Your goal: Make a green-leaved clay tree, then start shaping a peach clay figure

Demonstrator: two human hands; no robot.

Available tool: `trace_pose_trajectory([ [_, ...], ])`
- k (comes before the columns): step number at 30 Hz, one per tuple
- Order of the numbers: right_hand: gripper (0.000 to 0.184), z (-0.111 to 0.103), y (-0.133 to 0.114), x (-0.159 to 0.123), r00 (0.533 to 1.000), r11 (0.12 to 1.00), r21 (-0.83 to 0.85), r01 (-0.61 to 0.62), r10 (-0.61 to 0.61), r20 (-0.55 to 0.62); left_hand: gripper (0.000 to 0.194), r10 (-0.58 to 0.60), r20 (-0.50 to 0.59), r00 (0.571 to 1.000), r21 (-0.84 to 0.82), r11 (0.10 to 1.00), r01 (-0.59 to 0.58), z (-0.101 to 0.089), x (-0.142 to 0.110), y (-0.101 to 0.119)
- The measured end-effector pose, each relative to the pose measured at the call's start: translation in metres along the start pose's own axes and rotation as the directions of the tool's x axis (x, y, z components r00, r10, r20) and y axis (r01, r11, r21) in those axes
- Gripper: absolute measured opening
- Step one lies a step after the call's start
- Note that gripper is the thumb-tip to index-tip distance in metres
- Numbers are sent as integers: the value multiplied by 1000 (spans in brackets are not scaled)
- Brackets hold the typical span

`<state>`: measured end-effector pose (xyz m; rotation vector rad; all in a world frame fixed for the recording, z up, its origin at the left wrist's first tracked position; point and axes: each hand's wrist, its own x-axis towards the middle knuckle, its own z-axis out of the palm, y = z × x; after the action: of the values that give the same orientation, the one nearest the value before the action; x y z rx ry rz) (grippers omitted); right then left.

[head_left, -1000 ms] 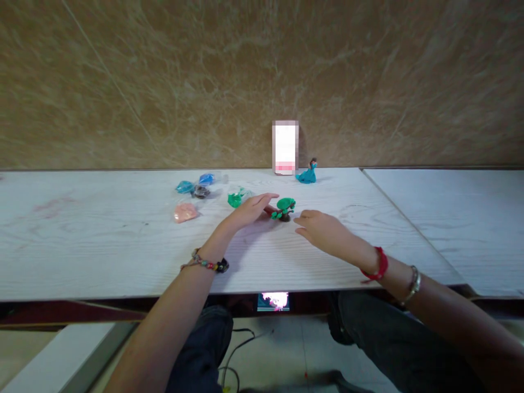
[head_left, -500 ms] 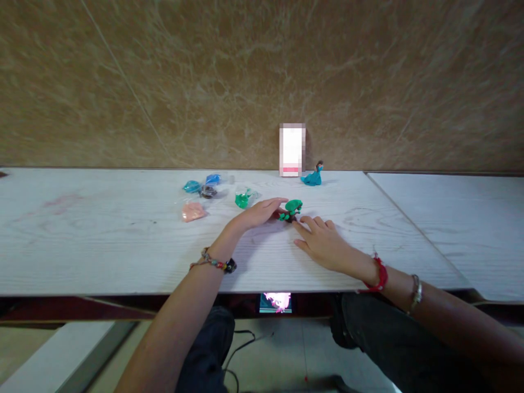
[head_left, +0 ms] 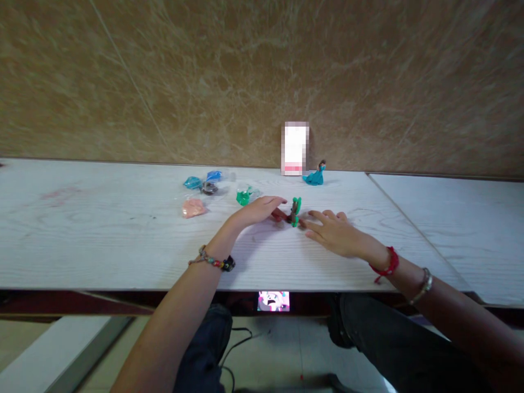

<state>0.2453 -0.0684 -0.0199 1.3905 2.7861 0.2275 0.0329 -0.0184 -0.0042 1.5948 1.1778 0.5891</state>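
A small clay tree (head_left: 295, 212) with a brown trunk and green clumps stands on the white table between my hands. From its left side my left hand (head_left: 260, 212) reaches in, its lower fingertips on the dark base and its upper fingers stretched out. My right hand (head_left: 331, 232) lies at the tree's right with fingers spread, one fingertip at or close to the base; actual contact is hard to tell. Just behind my left hand is a clear bag of green clay (head_left: 244, 196).
Bags of teal (head_left: 192, 182), blue (head_left: 213, 176), dark (head_left: 209, 188) and peach clay (head_left: 193, 207) lie at the left. A blurred white box (head_left: 295, 147) stands against the wall beside a blue-dressed figurine (head_left: 315, 176). A lit screen (head_left: 273, 301) sits below the table's front edge.
The clay tree has turned, so its brown trunk now shows with the green edge-on. My right hand has shifted a little right and its fingers have spread. My left hand stays beside the base.
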Motion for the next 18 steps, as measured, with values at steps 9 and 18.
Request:
trace_pose_trajectory([
  [9,40,10,30,14,995,976,195,93,-96,8,45,-85,271,959,-150,980,130,-10,-18,7],
  [18,47,13,38,24,995,923,372,95,-77,-63,31,-157,160,975,-152,971,182,-26,-10,-5],
])
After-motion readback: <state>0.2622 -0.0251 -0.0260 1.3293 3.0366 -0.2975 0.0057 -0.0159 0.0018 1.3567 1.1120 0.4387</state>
